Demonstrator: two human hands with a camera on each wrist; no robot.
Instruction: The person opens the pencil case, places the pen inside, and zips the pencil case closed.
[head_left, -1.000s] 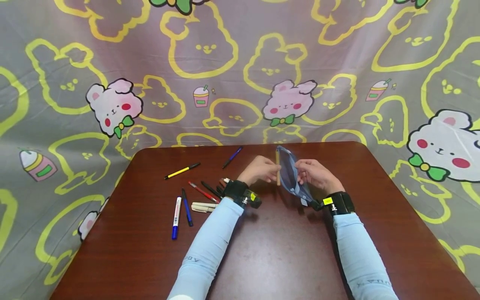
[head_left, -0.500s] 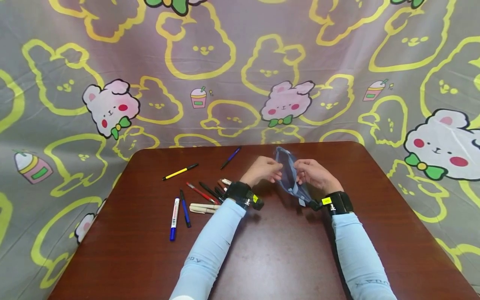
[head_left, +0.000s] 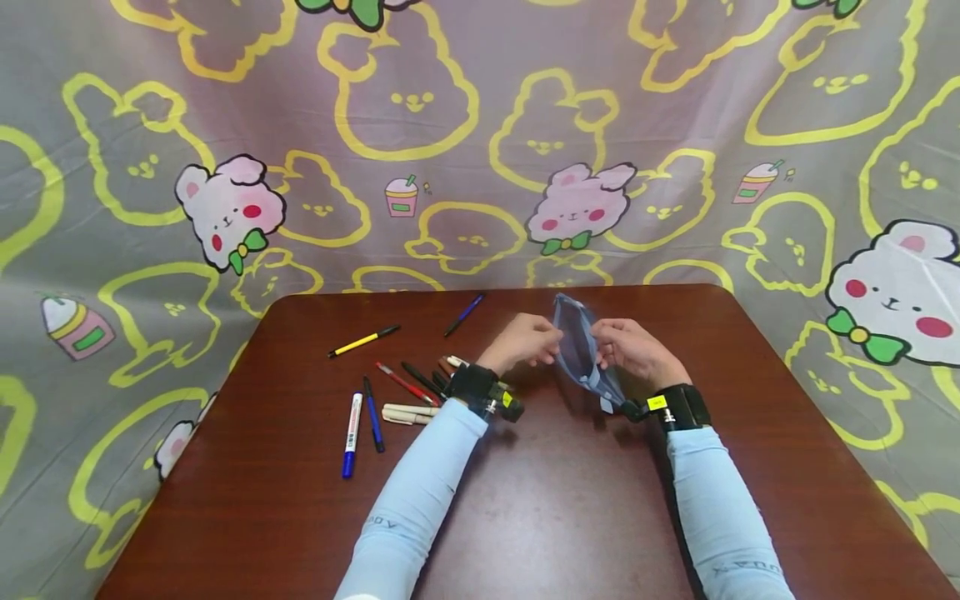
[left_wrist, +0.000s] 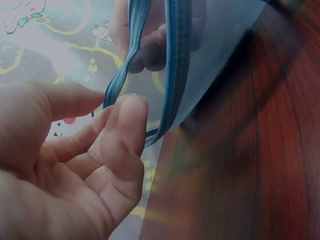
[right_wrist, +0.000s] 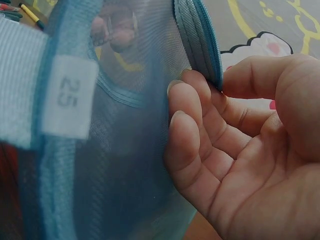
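Note:
A blue mesh zipper pouch [head_left: 577,342] is held up above the table with its mouth spread wide. My left hand [head_left: 527,340] pinches the near-left zipper edge; in the left wrist view the thumb and fingers [left_wrist: 132,120] meet at the blue zipper band [left_wrist: 120,82]. On the opposite side my right hand [head_left: 633,348] grips the other zipper edge between thumb and fingers, with fingertips [right_wrist: 182,142] against the mesh [right_wrist: 135,175]. A white tag marked 25 [right_wrist: 70,97] hangs at the pouch's end. What lies inside the pouch cannot be made out.
Left of my left hand lie a white-and-blue marker [head_left: 352,435], a blue pen [head_left: 373,415], beige pens [head_left: 408,414], a red pen [head_left: 407,383] and several darker pens. Farther back are a yellow pen [head_left: 363,342] and another blue pen [head_left: 464,315]. A patterned curtain [head_left: 450,167] rises behind the table.
One second ago a thin tan stick stood upright at my left fingers beside the pouch mouth; half a second ago and now it is out of sight. Both hands stay at the pouch.

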